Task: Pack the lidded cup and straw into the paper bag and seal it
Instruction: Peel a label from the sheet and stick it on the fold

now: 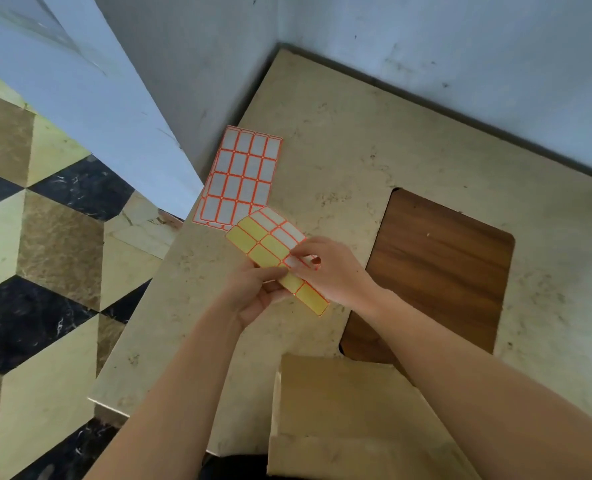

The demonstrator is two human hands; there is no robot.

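Note:
A brown paper bag (350, 403) stands at the near edge of the table, its top folded over; the cup and straw are not visible. My left hand (256, 292) holds a partly used sticker sheet (270, 247) with yellow backing and orange borders from underneath. My right hand (332, 268) pinches a white sticker (292, 261) at the sheet's edge between thumb and fingertips. Both hands are above the table, beyond the bag.
A full sheet of white, orange-bordered stickers (239, 174) lies at the table's left edge, partly under the held sheet. The beige stone table (339, 133) has a brown wooden inset (436, 268) on the right. Walls border the far side; patterned floor (45, 237) lies left.

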